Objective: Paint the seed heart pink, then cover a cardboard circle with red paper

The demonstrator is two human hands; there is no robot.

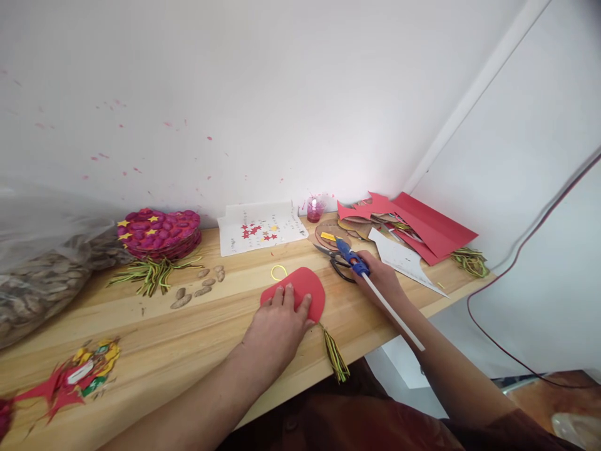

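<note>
Pressing on a rounded red paper piece (312, 282), glue gun (353, 258) in your right hand (381, 280).

Your left hand (277, 322) has its fingers slightly spread on that piece, mid-desk (225, 326), between peanuts (204, 291) and scissors (345, 275); your right fingers wrap the gun's handle. Those black-handled scissors lie just beside the gun, crowding it. A thin yellow loop (278, 273) and a stringy green-yellow tassel (334, 357) flank the smooth paper. Left sits a lumpy purple stack (159, 235); right, folded red sheets (436, 225). Behind the wood-grained desk, pink specks dot the white wall (282, 94).
</note>
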